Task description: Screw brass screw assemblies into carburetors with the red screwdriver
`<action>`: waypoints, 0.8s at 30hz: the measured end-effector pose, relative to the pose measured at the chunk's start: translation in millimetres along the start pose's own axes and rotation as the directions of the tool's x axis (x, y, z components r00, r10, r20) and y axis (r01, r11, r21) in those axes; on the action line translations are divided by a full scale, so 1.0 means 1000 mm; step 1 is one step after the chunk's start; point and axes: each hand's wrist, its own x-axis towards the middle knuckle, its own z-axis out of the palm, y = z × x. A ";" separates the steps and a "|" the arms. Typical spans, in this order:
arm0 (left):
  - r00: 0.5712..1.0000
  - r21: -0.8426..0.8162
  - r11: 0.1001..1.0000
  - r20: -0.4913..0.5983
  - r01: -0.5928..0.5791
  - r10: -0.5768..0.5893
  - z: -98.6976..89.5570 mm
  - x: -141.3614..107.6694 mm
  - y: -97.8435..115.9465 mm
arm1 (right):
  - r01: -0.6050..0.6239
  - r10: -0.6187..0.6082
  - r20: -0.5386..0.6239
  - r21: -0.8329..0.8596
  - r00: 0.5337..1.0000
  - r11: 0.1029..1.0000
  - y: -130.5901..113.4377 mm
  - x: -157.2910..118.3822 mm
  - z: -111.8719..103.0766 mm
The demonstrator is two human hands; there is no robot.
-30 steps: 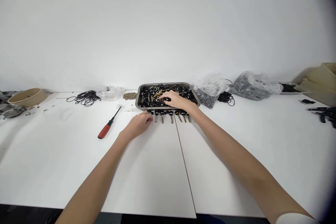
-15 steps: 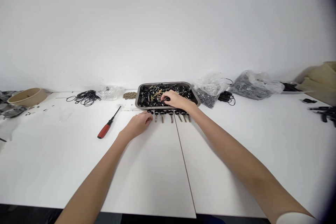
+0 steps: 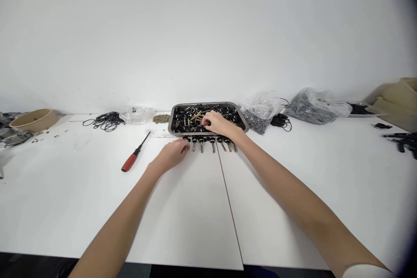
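Observation:
A metal tray (image 3: pixel 170 131) full of small black parts with brass-coloured stems stands against the wall. My right hand (image 3: pixel 215 122) reaches into it from the right, fingers pinched among the parts; what they grip is hidden. In front of the tray lies a row of several black parts with brass stems (image 3: pixel 201 144), stems pointing towards me. At the left end of this row rests my left hand (image 3: pixel 174 152), its fingers curled round one of these parts, mostly covered by the hand.
Left of my left hand lies a screwdriver (image 3: pixel 130 160) with a red handle. Along the wall are black rubber rings (image 3: pixel 109 120), a pile of small brass pieces (image 3: pixel 161 118), clear bags of parts (image 3: pixel 312 106) and a beige bowl (image 3: pixel 35 121). A seam (image 3: pixel 230 195) crosses the white table.
My right hand has shifted very slightly to the right within the tray. My left hand stays where it was at the row's left end.

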 end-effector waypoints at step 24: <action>1.000 0.058 0.998 0.014 -0.009 0.009 -0.002 -0.005 0.003 | -0.148 0.333 -0.191 0.623 0.923 0.768 -0.022 0.016 -0.007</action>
